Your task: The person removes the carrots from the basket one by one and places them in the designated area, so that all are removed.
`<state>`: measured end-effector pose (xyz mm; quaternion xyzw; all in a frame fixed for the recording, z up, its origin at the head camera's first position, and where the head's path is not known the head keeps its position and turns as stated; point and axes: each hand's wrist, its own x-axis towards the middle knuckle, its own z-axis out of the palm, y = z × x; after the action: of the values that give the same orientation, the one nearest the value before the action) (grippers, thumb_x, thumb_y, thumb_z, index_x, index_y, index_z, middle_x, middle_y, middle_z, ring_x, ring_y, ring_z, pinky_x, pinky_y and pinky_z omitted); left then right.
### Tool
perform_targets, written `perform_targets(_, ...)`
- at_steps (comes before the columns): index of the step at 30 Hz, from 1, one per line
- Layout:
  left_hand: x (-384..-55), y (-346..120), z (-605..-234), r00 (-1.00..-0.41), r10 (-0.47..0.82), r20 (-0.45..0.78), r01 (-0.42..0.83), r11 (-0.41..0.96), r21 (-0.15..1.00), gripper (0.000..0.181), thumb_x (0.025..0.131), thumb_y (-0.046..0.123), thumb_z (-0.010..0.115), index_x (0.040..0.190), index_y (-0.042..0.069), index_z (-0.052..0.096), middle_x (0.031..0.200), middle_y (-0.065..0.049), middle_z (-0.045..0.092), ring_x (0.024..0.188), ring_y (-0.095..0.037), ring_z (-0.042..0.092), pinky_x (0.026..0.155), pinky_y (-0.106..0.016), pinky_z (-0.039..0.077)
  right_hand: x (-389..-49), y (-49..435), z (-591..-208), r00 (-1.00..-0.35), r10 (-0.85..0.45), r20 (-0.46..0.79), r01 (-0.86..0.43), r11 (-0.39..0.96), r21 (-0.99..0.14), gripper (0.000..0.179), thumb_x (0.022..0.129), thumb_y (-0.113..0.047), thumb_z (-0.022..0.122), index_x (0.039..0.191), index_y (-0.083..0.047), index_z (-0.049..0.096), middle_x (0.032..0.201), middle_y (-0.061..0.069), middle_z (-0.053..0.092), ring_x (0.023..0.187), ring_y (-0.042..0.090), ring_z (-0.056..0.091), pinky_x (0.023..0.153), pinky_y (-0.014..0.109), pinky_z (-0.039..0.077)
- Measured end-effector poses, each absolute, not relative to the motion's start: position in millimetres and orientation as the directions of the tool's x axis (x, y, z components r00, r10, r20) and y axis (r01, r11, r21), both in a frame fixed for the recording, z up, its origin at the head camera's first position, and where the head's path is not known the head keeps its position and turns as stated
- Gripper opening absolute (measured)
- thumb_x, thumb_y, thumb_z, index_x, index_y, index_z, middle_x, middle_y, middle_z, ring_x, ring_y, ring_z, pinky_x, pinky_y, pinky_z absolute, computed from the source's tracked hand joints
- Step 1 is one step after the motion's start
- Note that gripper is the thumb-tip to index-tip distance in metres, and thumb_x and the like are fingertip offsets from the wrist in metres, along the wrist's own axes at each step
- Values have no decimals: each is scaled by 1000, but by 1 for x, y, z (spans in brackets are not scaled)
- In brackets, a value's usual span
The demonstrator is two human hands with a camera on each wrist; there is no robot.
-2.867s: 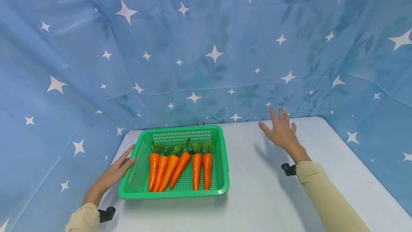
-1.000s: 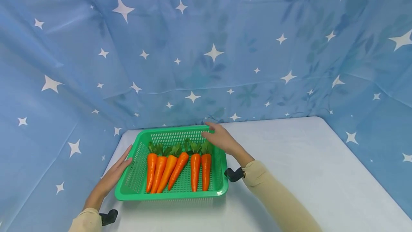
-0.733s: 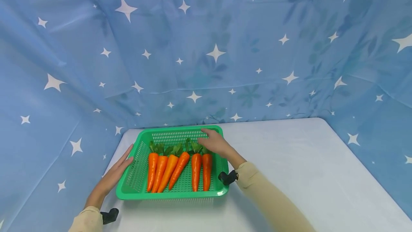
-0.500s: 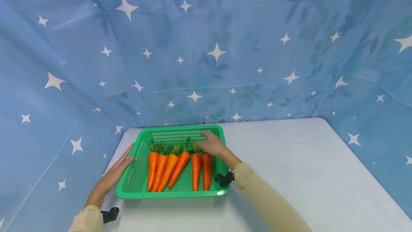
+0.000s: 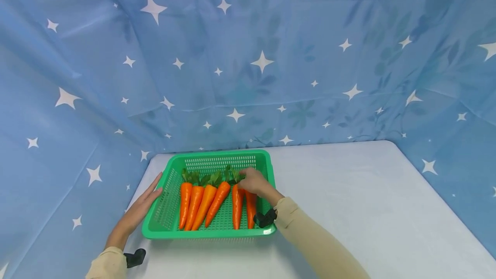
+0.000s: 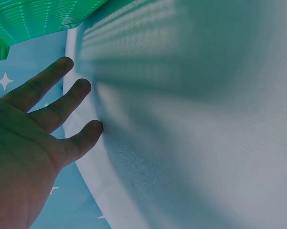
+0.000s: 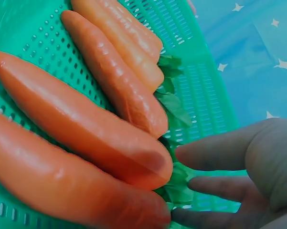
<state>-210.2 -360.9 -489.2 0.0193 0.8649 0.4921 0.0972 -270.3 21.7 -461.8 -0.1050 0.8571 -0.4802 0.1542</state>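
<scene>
Several orange carrots with green leafy tops lie side by side in a green plastic basket point(image 5: 209, 234), the rightmost carrot point(image 5: 251, 210) partly hidden by my right hand point(image 5: 255, 182). That hand is over the tops of the two right-hand carrots. In the right wrist view its thumb and fingers stand apart around the leaves point(image 7: 177, 183), close to the head of the second carrot point(image 7: 93, 124); no grip shows. My left hand point(image 5: 140, 209) lies with straight fingers along the basket's left rim. The left wrist view shows its fingers spread below the basket point(image 6: 38, 21).
The basket stands on the left part of a white table point(image 5: 348, 184), whose surface extends to the right. A blue curtain with white stars point(image 5: 240, 76) rises behind the table and along both sides.
My right hand has come from over the right of the table to the basket, then lowered inside to the tops of the right-hand carrots. My left hand stays at the rim.
</scene>
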Motion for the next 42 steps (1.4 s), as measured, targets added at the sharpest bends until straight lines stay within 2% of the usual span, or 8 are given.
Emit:
perform_targets(2,-210,-361,-490,-981,129,-144,-59,512,857,68,117,50,36,174,32,4,179,-14,1,160,-50,1,114,-82,12,-270,21,-464,-929,-331,-166,-33,520,-854,59,89,13,61,148,12,56,152,31,54,57,16,25,56,33,33)
perform_targets(12,-209,-363,-490,-981,136,-136,-51,498,866,68,117,48,36,174,32,4,179,-15,1,160,-50,3,113,-82,15,-272,18,-470,-932,-325,-158,-62,574,-817,61,81,18,58,141,7,66,142,29,62,55,15,23,52,30,30)
perform_targets(20,-208,-363,-491,-982,135,-130,-48,487,872,68,117,47,37,174,29,4,179,-16,1,160,-51,2,113,-82,13,-271,18,-467,-934,-335,-129,-134,659,-740,45,82,11,69,127,8,74,126,25,72,64,15,43,58,29,41)
perform_targets(23,-209,-363,-492,-983,132,-127,-48,484,874,68,117,47,37,174,30,4,179,-15,0,160,-50,1,114,-82,12,-271,18,-467,-927,-356,-115,-171,676,-716,8,84,10,67,79,5,71,77,10,65,62,14,32,56,28,32)
perform_targets(25,-210,-363,-492,-983,131,-131,-53,478,877,68,117,48,37,174,31,4,179,-15,0,160,-50,1,114,-82,12,-270,19,-468,-925,-366,-98,-191,674,-714,37,83,12,65,57,-7,47,59,-2,37,59,12,22,53,28,25)
perform_targets(27,-210,-362,-493,-982,133,-134,-57,471,880,68,117,47,37,174,30,3,179,-15,0,160,-50,1,114,-81,13,-270,19,-470,-923,-371,-100,-189,665,-722,54,83,15,61,58,-17,26,61,-3,14,59,14,10,53,30,17)
perform_targets(40,-209,-360,-492,-985,128,-117,-44,468,883,67,117,46,36,174,30,4,179,-14,-1,160,-48,1,115,-80,12,-268,17,-470,-942,-325,-85,-135,599,-789,53,80,18,58,60,-20,27,62,-4,13,58,13,10,51,30,17)
perform_targets(42,-209,-360,-494,-984,126,-123,-51,466,883,67,117,47,36,174,30,4,179,-14,-1,160,-48,1,115,-80,11,-268,18,-470,-944,-321,-72,-137,584,-800,54,80,18,57,61,-19,23,60,-2,23,58,14,8,51,30,16)
